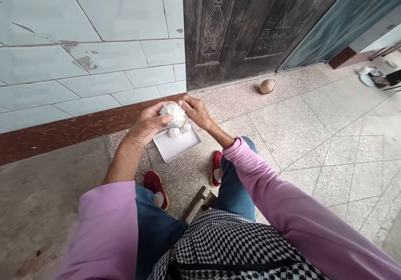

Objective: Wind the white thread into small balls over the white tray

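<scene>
Both hands meet over a white square tray [178, 146] lying on the floor. My left hand [150, 123] cups a white pleated dumpling-like ball [173, 113] from the left, fingers curled round it. My right hand [196, 111] pinches the ball's top from the right. Two smaller white pleated pieces [178, 130] lie on the tray just below the hands.
A round tan lid-like object [267, 86] lies by the dark metal door [244, 25]. A tiled wall [87, 50] with a red base stands to the left. My red shoes [155, 186] and the wooden stool edge [200, 203] show below. Something white lies at far right [366, 75].
</scene>
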Demonstrator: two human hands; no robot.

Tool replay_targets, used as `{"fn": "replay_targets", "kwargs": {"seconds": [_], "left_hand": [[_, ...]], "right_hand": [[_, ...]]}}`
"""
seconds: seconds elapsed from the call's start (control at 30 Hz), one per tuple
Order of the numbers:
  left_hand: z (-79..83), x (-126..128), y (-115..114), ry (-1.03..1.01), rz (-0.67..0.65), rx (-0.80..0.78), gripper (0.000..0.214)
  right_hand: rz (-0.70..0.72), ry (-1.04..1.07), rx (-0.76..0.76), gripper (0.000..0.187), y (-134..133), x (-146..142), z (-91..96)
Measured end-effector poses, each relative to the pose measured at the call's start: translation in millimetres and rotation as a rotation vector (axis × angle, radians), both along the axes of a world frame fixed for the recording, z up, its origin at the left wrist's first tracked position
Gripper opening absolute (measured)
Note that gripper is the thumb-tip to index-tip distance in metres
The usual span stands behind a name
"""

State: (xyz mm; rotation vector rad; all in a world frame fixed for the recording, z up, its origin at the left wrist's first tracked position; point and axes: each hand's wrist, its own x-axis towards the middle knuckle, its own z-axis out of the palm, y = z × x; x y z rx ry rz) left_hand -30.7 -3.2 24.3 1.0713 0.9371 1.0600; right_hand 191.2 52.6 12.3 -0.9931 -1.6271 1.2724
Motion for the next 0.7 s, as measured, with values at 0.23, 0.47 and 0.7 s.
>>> {"fn": "replay_targets", "kwargs": {"seconds": [0.23,0.47,0.7], "left_hand": [[-1.6,14,6,-0.093,0.112,0.038,0.072],[-8.1,16,13,-0.02,0.319,0.118,0.069],[-19.6,7,21,0.152,0.536,0.183,0.079]], "right_hand": [[0.016,-0.054,-0.025,0.046,3,0,-5.0],[0.118,-0.202,0.037,0.039,-7,-3,-6.8],[0.326,-0.206,0.058,0.036,-21,-12,-11.1]]}}
